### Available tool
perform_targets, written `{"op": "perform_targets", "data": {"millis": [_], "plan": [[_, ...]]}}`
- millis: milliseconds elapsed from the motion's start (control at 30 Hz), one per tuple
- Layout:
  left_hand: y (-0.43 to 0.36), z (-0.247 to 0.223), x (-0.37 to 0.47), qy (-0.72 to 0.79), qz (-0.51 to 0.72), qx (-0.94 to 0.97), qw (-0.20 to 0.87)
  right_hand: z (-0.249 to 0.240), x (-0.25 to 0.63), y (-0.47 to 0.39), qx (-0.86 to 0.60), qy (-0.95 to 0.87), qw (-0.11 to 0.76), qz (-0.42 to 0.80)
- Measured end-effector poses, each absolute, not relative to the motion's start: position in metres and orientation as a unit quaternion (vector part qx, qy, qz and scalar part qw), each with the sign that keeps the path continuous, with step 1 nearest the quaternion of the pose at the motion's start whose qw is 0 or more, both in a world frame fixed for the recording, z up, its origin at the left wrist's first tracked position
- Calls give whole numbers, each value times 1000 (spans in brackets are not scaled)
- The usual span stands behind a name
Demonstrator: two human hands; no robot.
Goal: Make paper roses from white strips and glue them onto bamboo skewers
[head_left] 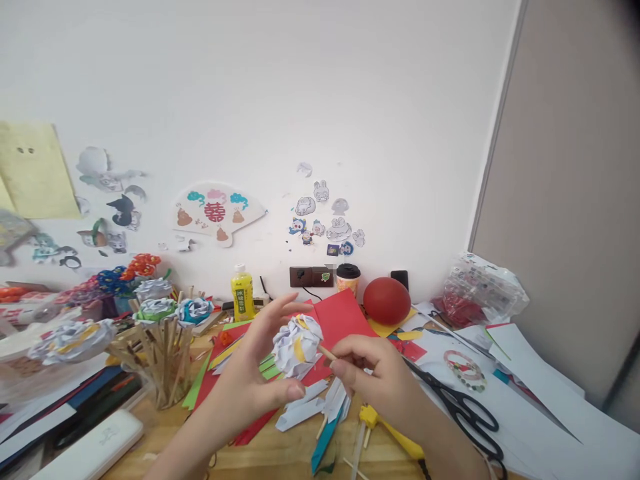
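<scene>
A paper flower (pixel 296 350), white with yellow pieces, sits on a thin wooden stick (pixel 327 353). My right hand (pixel 377 373) pinches that stick just behind the bloom and holds it tilted above the table. Around the bloom's left side curves my left hand (pixel 255 363), fingers and thumb spread apart; whether it touches the paper I cannot tell. Below the hands lie white paper strips (pixel 303 410) and a blue paper strip (pixel 327 443). A yellow glue gun (pixel 395 433) with a glue stick rests partly under my right forearm.
Black scissors (pixel 460 403) lie on white paper at the right. A red balloon (pixel 387 300), a paper cup (pixel 347 280) and a yellow drink bottle (pixel 243 293) stand along the wall. On the left, a holder of wooden sticks (pixel 163 363) carries paper flowers, beside a white case (pixel 90 447).
</scene>
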State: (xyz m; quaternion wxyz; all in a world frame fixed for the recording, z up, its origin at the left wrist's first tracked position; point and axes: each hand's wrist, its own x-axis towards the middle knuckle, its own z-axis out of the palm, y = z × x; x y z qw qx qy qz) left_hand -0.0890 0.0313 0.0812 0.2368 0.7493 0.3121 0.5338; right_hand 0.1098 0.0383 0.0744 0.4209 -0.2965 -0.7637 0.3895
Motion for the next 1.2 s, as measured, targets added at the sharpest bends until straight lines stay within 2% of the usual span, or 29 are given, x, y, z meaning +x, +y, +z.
{"op": "perform_targets", "data": {"millis": [167, 333, 533, 767, 900, 1000, 1067, 1200], "plan": [[30, 81, -86, 323, 566, 705, 279, 54, 102, 56, -212, -710, 438, 509], [21, 78, -79, 311, 575, 702, 283, 43, 101, 64, -160, -704, 454, 522], [13, 70, -61, 205, 570, 712, 356, 35, 95, 64, -134, -707, 453, 526], [8, 68, -52, 248, 550, 734, 312, 30, 88, 62, -156, -685, 441, 559], [8, 66, -52, 227, 540, 727, 358, 28, 89, 62, -140, -687, 421, 575], [7, 66, -52, 235, 524, 724, 383, 29, 89, 59, -157, -690, 422, 568], [6, 68, -53, 268, 518, 732, 353, 34, 90, 58, -176, -710, 413, 543], [1, 75, -56, 351, 473, 760, 273, 54, 106, 61, -190, -818, 372, 396]]}}
